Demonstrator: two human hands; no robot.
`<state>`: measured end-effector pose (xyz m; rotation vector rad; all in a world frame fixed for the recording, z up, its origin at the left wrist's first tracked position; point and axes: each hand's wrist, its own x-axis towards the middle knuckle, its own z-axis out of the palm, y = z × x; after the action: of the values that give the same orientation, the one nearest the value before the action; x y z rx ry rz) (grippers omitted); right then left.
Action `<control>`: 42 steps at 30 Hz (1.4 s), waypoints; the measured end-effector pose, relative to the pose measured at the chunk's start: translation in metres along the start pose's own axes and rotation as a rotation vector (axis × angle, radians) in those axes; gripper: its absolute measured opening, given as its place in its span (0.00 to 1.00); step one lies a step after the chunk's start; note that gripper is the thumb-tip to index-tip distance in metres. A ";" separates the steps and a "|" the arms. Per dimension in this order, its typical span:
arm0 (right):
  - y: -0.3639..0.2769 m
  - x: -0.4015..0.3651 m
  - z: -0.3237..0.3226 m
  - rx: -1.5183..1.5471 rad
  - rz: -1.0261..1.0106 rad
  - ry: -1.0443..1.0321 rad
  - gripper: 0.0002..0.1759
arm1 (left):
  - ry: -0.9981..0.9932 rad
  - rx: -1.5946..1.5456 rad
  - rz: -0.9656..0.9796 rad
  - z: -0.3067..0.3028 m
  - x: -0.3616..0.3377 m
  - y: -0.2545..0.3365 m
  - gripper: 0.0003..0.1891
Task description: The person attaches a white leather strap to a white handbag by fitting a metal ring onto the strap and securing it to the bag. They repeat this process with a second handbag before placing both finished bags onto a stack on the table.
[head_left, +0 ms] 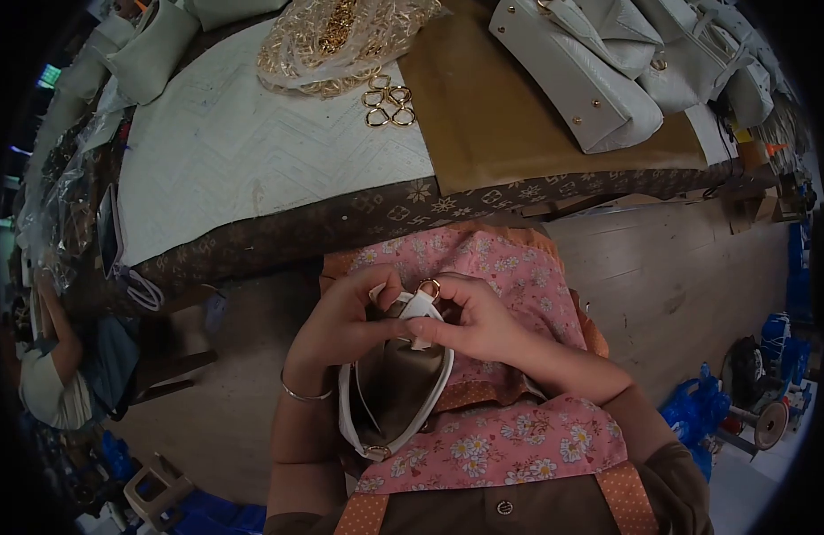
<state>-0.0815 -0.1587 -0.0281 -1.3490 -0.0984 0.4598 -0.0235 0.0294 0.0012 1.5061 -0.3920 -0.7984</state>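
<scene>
A white handbag (348, 406) with a brown lining rests open on my lap. At its far end a white tab (421, 309) runs through a gold ring (429, 287). My left hand (358, 312) is closed, with thumb and fingers pinching the bag's end beside the tab. On the other side, my right hand (474, 319) is closed on the tab, its thumb pressed over it and its forefinger by the ring. What lies between the fingertips is partly hidden.
Ahead is a table (216, 169) with several loose gold rings (389, 107), a plastic bag of gold hardware (336, 45) and a brown sheet (501, 107). White handbags (581, 85) stand at the right. Another person (60, 374) sits at the left, near a stool (167, 481).
</scene>
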 end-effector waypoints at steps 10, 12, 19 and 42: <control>0.007 -0.002 -0.002 -0.106 -0.063 0.022 0.05 | 0.143 -0.061 -0.047 0.008 -0.001 0.000 0.03; 0.005 -0.002 -0.004 -0.160 -0.117 0.016 0.05 | 0.091 -0.037 -0.081 0.007 0.000 0.000 0.04; 0.004 0.001 -0.005 -0.192 -0.227 0.019 0.06 | 0.079 0.159 -0.063 0.007 0.002 0.003 0.05; -0.017 0.004 -0.028 -0.605 -0.350 -0.360 0.43 | 0.123 0.309 0.243 0.001 -0.031 0.021 0.11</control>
<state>-0.0642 -0.1856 -0.0190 -1.7783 -0.8113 0.3823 -0.0411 0.0472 0.0290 1.7436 -0.6139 -0.4647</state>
